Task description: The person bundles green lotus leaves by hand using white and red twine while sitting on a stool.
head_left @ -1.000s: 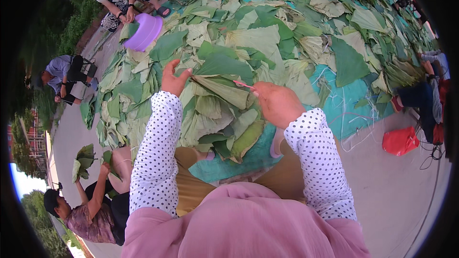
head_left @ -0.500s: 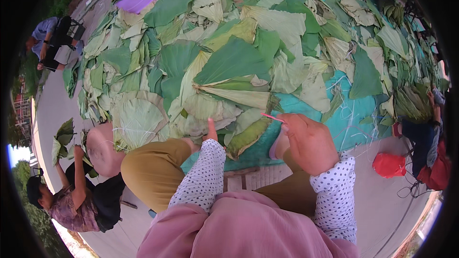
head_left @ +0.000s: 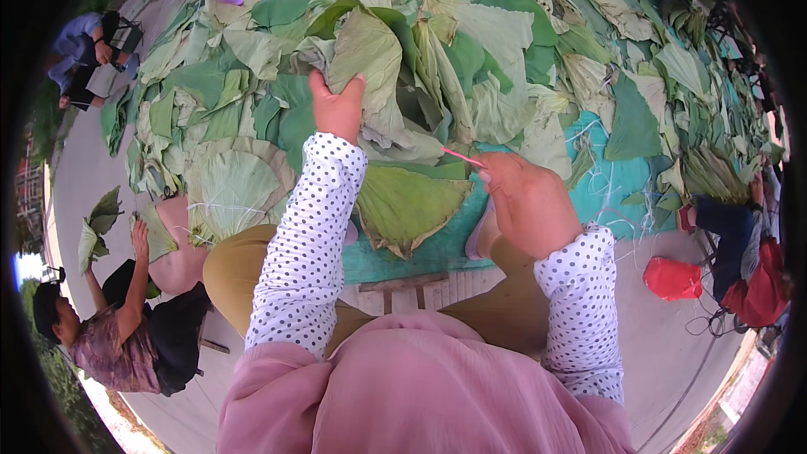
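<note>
My left hand [head_left: 339, 113] is closed on a bunch of large lotus leaves [head_left: 367, 55], thumb on top, and lifts them off the pile so that their folds stand apart. In my right hand [head_left: 534, 202], fingers pressed together, is a thin pink stick-like tool [head_left: 458, 156]. Its tip points left and reaches the lower edge of the raised leaves; whether it touches them I cannot tell. A single yellow-green leaf [head_left: 412, 208] with a browned edge lies just in front of my feet, below the lifted bunch.
A wide heap of green and faded leaves [head_left: 496, 25] covers a teal sheet [head_left: 618, 181]. White strings [head_left: 595, 164] lie at right. A tied leaf bundle [head_left: 231, 189] rests left, beside a pink stool-like block [head_left: 175, 244]. Co-workers sit at both sides; a red bag [head_left: 672, 279] is at right.
My left hand has moved forward and taken hold of leaves, raising and opening them out. My right hand has shifted slightly left and up with the pink tool.
</note>
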`<state>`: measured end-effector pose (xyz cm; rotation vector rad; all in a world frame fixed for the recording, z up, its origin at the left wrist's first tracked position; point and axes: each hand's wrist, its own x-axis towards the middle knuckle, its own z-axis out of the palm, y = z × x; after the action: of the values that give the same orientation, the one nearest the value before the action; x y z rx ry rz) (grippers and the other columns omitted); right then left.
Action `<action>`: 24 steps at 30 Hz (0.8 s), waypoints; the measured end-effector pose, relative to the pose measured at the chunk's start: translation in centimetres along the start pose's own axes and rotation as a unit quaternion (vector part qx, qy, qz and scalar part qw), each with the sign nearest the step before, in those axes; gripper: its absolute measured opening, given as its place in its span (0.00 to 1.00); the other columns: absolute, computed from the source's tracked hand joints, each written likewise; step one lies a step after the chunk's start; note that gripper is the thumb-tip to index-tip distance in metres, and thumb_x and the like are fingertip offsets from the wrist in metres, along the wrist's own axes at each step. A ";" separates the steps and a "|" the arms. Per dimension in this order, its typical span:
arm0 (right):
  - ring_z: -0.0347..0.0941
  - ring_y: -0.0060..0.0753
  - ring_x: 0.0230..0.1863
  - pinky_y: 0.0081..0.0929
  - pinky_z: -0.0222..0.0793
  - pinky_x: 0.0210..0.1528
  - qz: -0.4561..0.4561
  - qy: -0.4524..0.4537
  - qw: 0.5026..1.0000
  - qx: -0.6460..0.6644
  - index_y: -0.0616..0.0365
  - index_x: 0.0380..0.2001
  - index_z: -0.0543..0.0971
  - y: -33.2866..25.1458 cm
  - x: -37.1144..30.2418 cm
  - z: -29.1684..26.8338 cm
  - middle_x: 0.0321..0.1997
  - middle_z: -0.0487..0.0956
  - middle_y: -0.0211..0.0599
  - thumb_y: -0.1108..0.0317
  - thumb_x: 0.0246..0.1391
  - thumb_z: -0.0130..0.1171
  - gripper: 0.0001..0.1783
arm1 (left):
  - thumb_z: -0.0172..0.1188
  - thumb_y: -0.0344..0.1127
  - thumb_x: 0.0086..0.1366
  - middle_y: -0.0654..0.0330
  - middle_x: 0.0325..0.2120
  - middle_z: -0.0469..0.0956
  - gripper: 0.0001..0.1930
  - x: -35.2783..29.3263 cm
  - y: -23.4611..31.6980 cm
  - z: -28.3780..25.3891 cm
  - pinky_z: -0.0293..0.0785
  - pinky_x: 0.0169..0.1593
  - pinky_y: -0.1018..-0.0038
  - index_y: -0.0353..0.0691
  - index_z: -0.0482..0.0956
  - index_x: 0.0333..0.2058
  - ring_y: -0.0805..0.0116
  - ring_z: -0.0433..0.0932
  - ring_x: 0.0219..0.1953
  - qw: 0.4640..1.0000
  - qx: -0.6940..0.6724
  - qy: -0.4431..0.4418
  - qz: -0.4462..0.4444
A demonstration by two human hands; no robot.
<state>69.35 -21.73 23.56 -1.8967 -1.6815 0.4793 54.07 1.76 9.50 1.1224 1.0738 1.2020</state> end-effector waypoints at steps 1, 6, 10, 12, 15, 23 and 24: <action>0.75 0.52 0.30 0.43 0.70 0.31 -0.004 0.003 1.000 0.002 0.60 0.38 0.75 0.0 -0.1 0.1 0.30 0.78 0.48 0.73 0.54 0.53 0.08 | 0.64 0.26 0.53 0.53 0.48 0.73 0.30 0.2 0.8 0.0 0.69 0.52 0.71 0.33 0.62 0.55 0.62 0.74 0.46 0.989 0.107 -0.049 0.084; 0.74 0.52 0.30 0.40 0.70 0.33 -0.002 -0.001 1.000 -0.010 0.62 0.40 0.74 0.4 -0.6 0.1 0.30 0.76 0.49 0.73 0.59 0.51 0.08 | 0.65 0.31 0.55 0.50 0.49 0.74 0.29 -0.7 3.7 -0.3 0.67 0.55 0.70 0.31 0.66 0.54 0.62 0.73 0.50 0.994 0.043 -0.101 0.000; 0.73 0.52 0.29 0.41 0.69 0.32 -0.015 0.007 1.000 0.008 0.62 0.40 0.74 1.0 1.2 0.2 0.30 0.76 0.49 0.72 0.59 0.51 0.08 | 0.64 0.26 0.57 0.50 0.53 0.69 0.33 0.6 2.8 -1.6 0.70 0.53 0.72 0.36 0.61 0.60 0.64 0.71 0.52 0.965 0.184 -0.188 -0.002; 0.73 0.51 0.29 0.41 0.68 0.32 -0.001 -0.001 1.000 -0.006 0.62 0.40 0.74 1.8 0.7 0.6 0.29 0.76 0.49 0.72 0.59 0.51 0.08 | 0.65 0.27 0.57 0.50 0.56 0.66 0.35 -1.2 1.2 -2.0 0.69 0.54 0.70 0.38 0.59 0.61 0.63 0.69 0.53 0.985 0.056 -0.156 -0.035; 0.73 0.51 0.29 0.40 0.69 0.32 0.022 -0.004 1.000 0.001 0.61 0.39 0.74 1.9 0.3 0.2 0.29 0.76 0.49 0.71 0.59 0.51 0.07 | 0.67 0.30 0.55 0.45 0.60 0.62 0.39 -5.0 -2.9 -3.6 0.64 0.59 0.66 0.41 0.56 0.63 0.59 0.65 0.58 0.990 0.037 -0.066 -0.119; 0.74 0.53 0.30 0.42 0.70 0.32 0.023 -0.042 0.999 -0.006 0.60 0.39 0.74 0.5 0.5 1.2 0.31 0.77 0.49 0.72 0.57 0.52 0.07 | 0.46 0.55 0.66 0.50 0.60 0.65 0.35 -12.0 -21.4 -14.3 0.61 0.64 0.56 0.43 0.53 0.65 0.51 0.67 0.60 0.794 -0.347 -0.013 -0.499; 0.75 0.54 0.31 0.44 0.71 0.32 0.021 -0.038 0.999 -0.013 0.59 0.38 0.74 0.7 0.1 1.2 0.32 0.77 0.48 0.73 0.54 0.52 0.07 | 0.46 0.54 0.65 0.50 0.60 0.66 0.35 -13.1 -21.5 -13.5 0.61 0.64 0.56 0.43 0.53 0.65 0.51 0.67 0.60 0.806 -0.281 0.029 -0.521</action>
<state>69.17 -21.52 22.25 -1.9587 -1.7052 0.5559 42.67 -11.08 -13.34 -0.0521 1.0317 0.5565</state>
